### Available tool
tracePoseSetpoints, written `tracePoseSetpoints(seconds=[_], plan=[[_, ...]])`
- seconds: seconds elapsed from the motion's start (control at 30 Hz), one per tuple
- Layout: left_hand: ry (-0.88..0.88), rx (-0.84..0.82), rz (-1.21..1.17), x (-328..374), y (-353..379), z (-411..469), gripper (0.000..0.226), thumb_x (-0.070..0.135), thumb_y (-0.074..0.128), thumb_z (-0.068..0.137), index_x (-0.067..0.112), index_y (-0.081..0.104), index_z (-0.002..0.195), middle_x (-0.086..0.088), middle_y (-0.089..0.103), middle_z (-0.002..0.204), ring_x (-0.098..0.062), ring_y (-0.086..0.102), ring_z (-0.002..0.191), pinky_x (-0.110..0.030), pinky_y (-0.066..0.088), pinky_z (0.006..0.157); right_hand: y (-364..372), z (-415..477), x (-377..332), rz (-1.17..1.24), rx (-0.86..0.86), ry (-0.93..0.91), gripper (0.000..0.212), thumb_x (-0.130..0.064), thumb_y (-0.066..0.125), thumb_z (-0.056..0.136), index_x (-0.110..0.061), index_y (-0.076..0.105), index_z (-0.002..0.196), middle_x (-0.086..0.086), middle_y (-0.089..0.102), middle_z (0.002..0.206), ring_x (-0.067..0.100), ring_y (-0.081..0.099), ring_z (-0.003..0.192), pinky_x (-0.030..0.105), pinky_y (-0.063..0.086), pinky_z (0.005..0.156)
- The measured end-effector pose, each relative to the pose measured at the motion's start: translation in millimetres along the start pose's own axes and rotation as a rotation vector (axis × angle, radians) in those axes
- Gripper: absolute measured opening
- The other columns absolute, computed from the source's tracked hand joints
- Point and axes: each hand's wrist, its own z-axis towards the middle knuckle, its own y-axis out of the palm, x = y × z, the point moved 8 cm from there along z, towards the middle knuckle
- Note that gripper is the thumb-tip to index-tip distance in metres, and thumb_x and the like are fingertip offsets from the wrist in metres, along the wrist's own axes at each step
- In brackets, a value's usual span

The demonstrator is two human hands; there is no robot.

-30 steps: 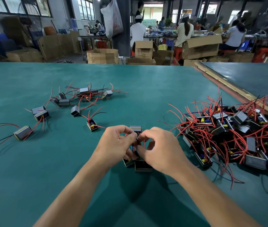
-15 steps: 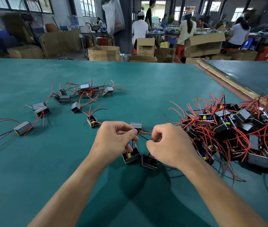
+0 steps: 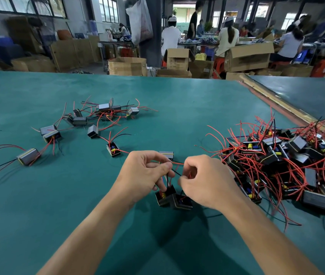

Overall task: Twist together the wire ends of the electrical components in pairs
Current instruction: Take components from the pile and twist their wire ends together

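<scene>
Hands are working just above a pair of components (image 3: 174,198), which are lying touching on the green counter (image 3: 68,205). A red wire (image 3: 178,163) and a black wire (image 3: 175,172) are stretching between the left hand (image 3: 143,175) and the right hand (image 3: 207,181), with the fingers of each curled and clamped on them. Judged step: the ends are being brought together for twisting. The next move calls for rolling them in opposed directions. To the right of the pair, an unjoined heap (image 3: 286,165) is waiting. Farther off to the pair's left, scattered components (image 3: 98,118) are lying on the counter.
</scene>
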Motion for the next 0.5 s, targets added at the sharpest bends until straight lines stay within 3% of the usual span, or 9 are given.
tracePoseSetpoints(seconds=[0.2,0.27,0.37,0.43,0.5], plan=[[0.032,0.033,0.069,0,-3,2,0.013,0.01,0.066,0.092,0.011,0.069,0.079,-0.001,0.075,0.071,-0.016,0.061,0.043,-0.014,0.041,0.045,-7,1,4,-0.056,0.071,0.022,0.007,-0.031,0.063,0.073,-0.025,0.062,0.072,-0.01,0.063,0.072,0.016,0.058,0.073,0.027,0.04,0.059],[0.039,0.019,0.081,0,-1,1,0.016,0.01,0.067,0.091,0.014,0.069,0.076,-0.002,0.075,0.07,-0.016,0.061,0.044,-0.014,0.041,0.045,-8,0,2,-0.081,0.106,-0.005,0.006,-0.027,0.067,0.077,-0.028,0.064,0.082,-0.011,0.056,0.092,0.016,0.052,0.089,0.028,0.04,0.071],[0.065,0.006,0.127,0,3,1,0.02,0.012,0.069,0.089,0.021,0.071,0.072,0.001,0.074,0.07,-0.016,0.062,0.046,-0.018,0.044,0.05,-15,-3,-10,-0.071,0.199,-0.153,0.031,-0.008,0.074,0.074,-0.024,0.068,0.101,-0.002,0.051,0.117,0.019,0.045,0.113,0.029,0.039,0.094],[0.09,0.015,0.167,1,3,2,0.018,0.016,0.071,0.088,0.028,0.072,0.074,0.002,0.072,0.069,-0.016,0.064,0.049,-0.024,0.047,0.055,-18,-6,-24,-0.013,0.224,-0.286,0.039,0.004,0.071,0.068,-0.019,0.069,0.1,-0.003,0.063,0.108,0.021,0.055,0.107,0.03,0.042,0.093],[0.104,0.012,0.172,1,3,2,0.016,0.018,0.071,0.088,0.029,0.074,0.078,-0.002,0.072,0.067,-0.017,0.064,0.051,-0.027,0.049,0.058,-15,-10,-34,0.057,0.188,-0.352,0.036,0.001,0.07,0.071,-0.019,0.069,0.101,-0.008,0.07,0.1,0.017,0.063,0.095,0.029,0.047,0.087]])
